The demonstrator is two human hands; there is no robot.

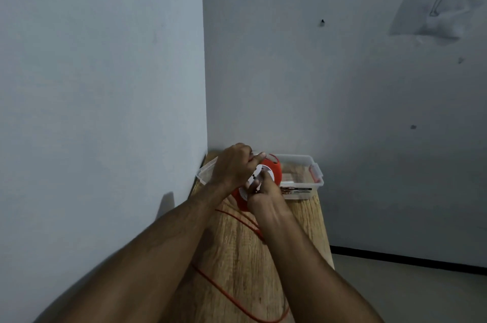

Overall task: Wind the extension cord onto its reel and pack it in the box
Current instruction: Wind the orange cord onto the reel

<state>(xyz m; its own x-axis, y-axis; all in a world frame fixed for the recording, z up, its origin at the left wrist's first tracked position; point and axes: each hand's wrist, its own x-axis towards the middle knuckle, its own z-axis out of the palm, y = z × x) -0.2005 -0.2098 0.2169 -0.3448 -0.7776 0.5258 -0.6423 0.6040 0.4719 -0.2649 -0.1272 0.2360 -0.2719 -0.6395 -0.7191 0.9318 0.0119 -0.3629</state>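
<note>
Nearest to me, the loose red cord (238, 299) trails over the wooden surface (237, 251), looping past my forearms and running up toward the reel; part of it is hidden under my right arm. Farther out, the red reel (274, 172) stands tilted on edge between my two hands, its white face (257, 177) turned toward me. My right hand (264, 197) is at the lower right of that face, fingers pinched narrowly on something small at the hub; I cannot tell what it is, as my own fingers cover it. My left hand (233, 166) wraps over the top left of the reel, fingers curled around the rim and thumb stretched along the upper edge, so it is holding the reel steady. Just behind the reel, in the corner where the two walls meet, sits the clear plastic box (303, 185) with a red latch (315, 173) on its right end and a label on its near side. Through its walls I see only the wood beneath; the part behind my hands and the reel is hidden. The reel is outside the box, just in front of its near wall.
</note>
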